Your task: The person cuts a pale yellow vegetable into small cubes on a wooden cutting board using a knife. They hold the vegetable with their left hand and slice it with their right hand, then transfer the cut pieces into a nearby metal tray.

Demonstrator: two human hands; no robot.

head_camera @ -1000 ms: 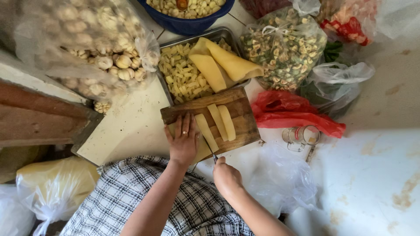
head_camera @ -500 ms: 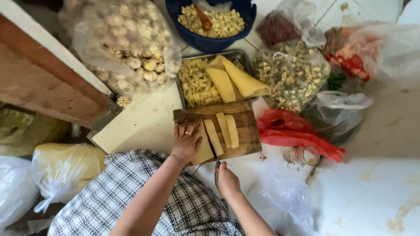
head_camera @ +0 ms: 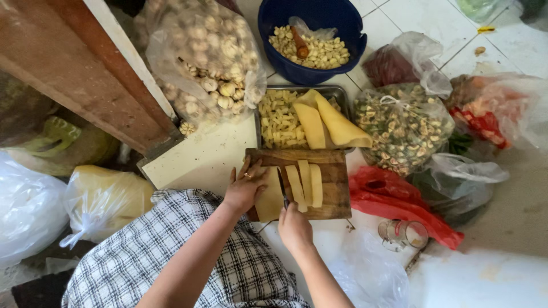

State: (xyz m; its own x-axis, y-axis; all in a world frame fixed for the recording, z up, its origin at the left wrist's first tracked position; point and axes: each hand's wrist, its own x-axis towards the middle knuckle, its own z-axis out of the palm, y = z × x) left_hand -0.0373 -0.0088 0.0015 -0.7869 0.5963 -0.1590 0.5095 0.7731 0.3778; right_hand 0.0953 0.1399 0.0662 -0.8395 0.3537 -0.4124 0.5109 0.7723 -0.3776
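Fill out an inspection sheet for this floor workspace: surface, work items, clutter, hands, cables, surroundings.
Surface: pale tiled floor; wooden cutting board lying on it.
Work items: pale yellow sheet on the board, with three cut strips beside it; metal tray of small yellow pieces with more folded sheets.
Clutter: blue bowl of pieces, red plastic bag, several clear bags of dried goods, small glass jar.
Hands: left hand pressing the sheet flat; right hand gripping a knife, blade on the sheet.
Cables: nothing seen.
Surroundings: wooden plank at left; white and yellow bags; checked cloth over the person's lap.
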